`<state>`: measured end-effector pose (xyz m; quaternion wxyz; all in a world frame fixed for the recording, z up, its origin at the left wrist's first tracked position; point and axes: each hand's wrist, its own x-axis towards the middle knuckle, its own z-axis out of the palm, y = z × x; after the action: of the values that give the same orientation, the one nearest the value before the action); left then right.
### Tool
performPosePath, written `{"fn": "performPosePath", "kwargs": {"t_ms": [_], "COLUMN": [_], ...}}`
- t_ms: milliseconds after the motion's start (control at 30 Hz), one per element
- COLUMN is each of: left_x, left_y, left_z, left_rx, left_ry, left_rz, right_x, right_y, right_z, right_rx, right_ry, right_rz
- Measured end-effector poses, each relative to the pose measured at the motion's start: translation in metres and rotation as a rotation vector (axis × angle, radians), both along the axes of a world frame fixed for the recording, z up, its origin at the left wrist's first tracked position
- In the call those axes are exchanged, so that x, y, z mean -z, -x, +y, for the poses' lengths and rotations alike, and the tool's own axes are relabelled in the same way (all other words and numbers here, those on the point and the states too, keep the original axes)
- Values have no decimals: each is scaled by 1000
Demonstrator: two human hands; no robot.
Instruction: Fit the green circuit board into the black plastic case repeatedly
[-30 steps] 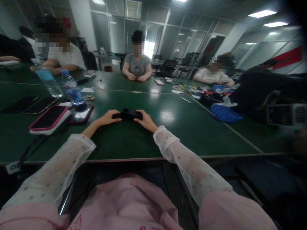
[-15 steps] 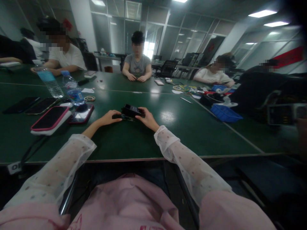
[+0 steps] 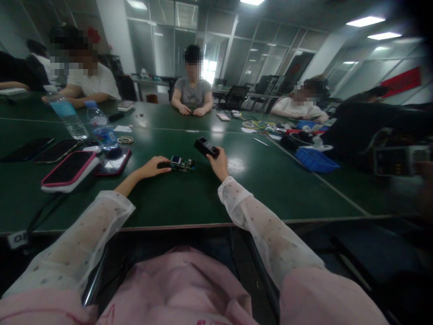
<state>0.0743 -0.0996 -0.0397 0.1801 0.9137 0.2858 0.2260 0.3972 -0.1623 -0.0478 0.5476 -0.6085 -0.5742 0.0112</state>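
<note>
My left hand is closed on the left end of a small green circuit board, which carries a little screen and other parts and sits just over or on the green table. To the right of it, my right hand grips a black plastic cover by its near end. The cover is tilted and apart from the board. A black piece shows under my left fingers, its exact shape partly hidden.
Left on the table are phones, among them one in a pink case, and two water bottles. A blue tray and tangled cables lie at right. A pen rests nearer the middle. Several people sit around.
The black cover has come off the circuit board, moving right and slightly up in my right hand. The board is now exposed. My left hand has stayed in place.
</note>
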Motion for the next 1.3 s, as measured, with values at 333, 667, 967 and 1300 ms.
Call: {"fn": "performPosePath", "kwargs": {"t_ms": [333,667,967,1300], "left_x": [-4,-6,0,-3], "left_y": [0,0,-1,0], "left_z": [-3,-5,1,-3], "left_rx": [9,-26,1,-24], "left_ry": [-11,28,13,39], "left_rz": [7,24,-8,20], "right_x": [11,11,10,7], "right_y": [1,0,2,3], "right_z": [0,2,0,-2], "right_rx": [48,5,22,7], "right_ry": [180,168,169,174], "right_rz": [-175,-149,-183,-159]}}
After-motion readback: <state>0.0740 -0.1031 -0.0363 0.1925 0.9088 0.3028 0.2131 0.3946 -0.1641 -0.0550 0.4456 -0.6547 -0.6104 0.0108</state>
